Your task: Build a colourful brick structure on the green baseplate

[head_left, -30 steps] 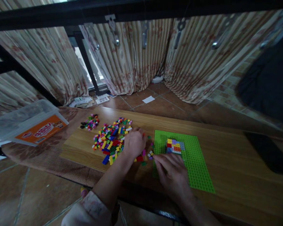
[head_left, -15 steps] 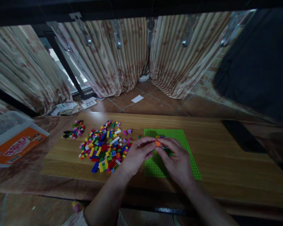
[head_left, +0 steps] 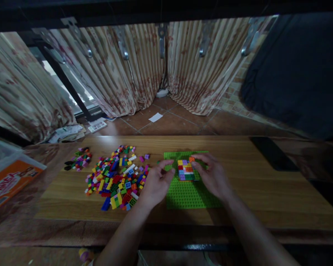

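Note:
A green studded baseplate [head_left: 183, 197] lies on the wooden board, and on it stands a small block of many-coloured toy bricks [head_left: 186, 170]. My right hand [head_left: 211, 175] pinches an orange brick [head_left: 192, 159] between thumb and forefinger at the block's far right corner. Whether that brick touches the block I cannot tell. My left hand [head_left: 158, 183] hovers over the plate's left edge, its thumb and forefinger apart with nothing between them. Left of this hand spreads a large heap of loose toy bricks [head_left: 113, 181] in mixed colours.
A smaller pile of bricks and dark pieces [head_left: 80, 159] lies farther left. Beyond it stands a clear plastic box [head_left: 13, 177] with an orange label. A dark flat phone-like object [head_left: 273, 153] rests at the board's [head_left: 252, 195] far right. Striped curtains [head_left: 138, 70] hang behind.
Both hands held the orange brick together over the plate; now the left has let go and drawn back left. The right has carried the brick to the block's corner. The view has shifted slightly.

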`<action>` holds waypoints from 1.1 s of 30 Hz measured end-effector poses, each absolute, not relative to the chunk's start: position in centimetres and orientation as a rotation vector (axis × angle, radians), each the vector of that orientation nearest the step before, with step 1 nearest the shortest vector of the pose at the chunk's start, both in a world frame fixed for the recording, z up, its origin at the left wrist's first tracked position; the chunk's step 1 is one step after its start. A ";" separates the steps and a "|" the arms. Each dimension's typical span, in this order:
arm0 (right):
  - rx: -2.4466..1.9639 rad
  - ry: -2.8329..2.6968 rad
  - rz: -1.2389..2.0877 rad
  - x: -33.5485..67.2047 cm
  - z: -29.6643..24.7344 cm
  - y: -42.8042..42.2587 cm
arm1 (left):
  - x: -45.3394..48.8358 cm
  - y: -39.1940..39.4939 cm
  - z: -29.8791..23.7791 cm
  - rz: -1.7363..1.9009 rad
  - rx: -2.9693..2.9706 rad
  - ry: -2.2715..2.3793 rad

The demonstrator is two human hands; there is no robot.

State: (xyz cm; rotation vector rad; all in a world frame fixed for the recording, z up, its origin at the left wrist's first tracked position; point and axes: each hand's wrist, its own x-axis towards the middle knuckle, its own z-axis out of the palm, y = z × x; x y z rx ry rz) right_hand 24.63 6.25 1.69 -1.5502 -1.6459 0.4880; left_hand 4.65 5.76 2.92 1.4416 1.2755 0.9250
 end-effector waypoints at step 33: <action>-1.568 -1.638 0.599 23.8 1.4 6.7 | 5.6 4.8 2.5 0.785 1.866 1.322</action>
